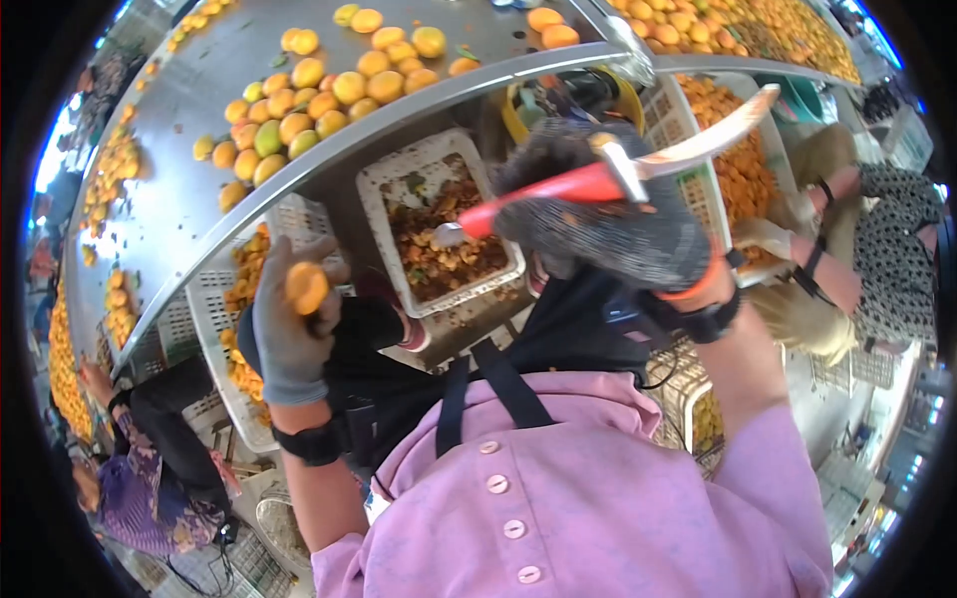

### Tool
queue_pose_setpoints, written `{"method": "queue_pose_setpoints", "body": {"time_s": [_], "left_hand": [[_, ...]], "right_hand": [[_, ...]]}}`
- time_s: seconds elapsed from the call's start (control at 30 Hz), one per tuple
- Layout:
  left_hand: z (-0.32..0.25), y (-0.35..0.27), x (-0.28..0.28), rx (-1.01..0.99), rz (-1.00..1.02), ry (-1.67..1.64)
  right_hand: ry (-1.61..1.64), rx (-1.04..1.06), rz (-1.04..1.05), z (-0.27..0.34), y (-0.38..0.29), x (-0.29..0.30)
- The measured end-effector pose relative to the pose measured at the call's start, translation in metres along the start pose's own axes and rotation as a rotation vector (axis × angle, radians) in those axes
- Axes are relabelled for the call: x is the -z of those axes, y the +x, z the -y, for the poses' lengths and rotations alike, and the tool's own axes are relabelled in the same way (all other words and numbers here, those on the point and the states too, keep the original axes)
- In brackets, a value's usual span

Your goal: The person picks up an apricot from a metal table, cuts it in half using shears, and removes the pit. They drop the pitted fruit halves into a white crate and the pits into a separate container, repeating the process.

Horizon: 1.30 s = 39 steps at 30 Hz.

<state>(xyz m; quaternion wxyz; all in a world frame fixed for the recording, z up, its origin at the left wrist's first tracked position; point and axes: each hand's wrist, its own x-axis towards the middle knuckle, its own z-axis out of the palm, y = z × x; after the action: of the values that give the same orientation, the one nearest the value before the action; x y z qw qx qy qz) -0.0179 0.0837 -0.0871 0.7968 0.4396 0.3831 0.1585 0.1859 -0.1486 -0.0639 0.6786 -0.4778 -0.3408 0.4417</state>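
Observation:
My left hand (288,351), in a thin grey glove, holds an apricot half (307,288) with its orange cut face up. A dark grey knit glove covers my right hand (620,239), whose fingers are closed around a red-handled curved knife (557,193). The knife's long, blurred blade (710,142) points up to the right, away from the apricot. Between and below both hands sits a white plastic crate (388,247) with brown scraps and pits (456,250) inside. Whole apricots (299,112) lie grouped on the steel table (194,82) ahead.
The table's raised metal rim (448,93) curves across in front. Apricot halves (243,377) fill a white crate (214,359) at left; more halves (740,179) lie in a crate at right. A yellow bucket (514,116) stands under the table. Co-workers sit at right (897,232) and left (142,493).

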Motion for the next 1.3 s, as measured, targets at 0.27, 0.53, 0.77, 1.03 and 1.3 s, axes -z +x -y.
{"method": "queue_pose_setpoints", "body": {"time_s": [0.27,0.53,0.77,1.03,1.3], "left_hand": [[0.015,-0.015,0.013,0.062,-0.11,-0.04],[0.03,-0.044,0.016,0.065,-0.18,-0.068],[0.037,-0.061,0.05,0.091,-0.069,-0.143],[0.037,-0.062,0.064,0.128,-0.112,-0.244],[0.021,-0.048,0.046,0.047,-0.144,-0.187]], "right_hand": [[-1.354,-0.151,0.214,0.075,-0.074,-0.003],[-1.472,-0.255,0.397,0.05,-0.099,-0.004],[-1.545,-0.447,0.7,0.021,-0.075,-0.004],[-1.067,-0.256,0.464,-0.003,-0.032,0.014],[-0.902,-0.117,0.278,-0.04,-0.085,0.029]]}}
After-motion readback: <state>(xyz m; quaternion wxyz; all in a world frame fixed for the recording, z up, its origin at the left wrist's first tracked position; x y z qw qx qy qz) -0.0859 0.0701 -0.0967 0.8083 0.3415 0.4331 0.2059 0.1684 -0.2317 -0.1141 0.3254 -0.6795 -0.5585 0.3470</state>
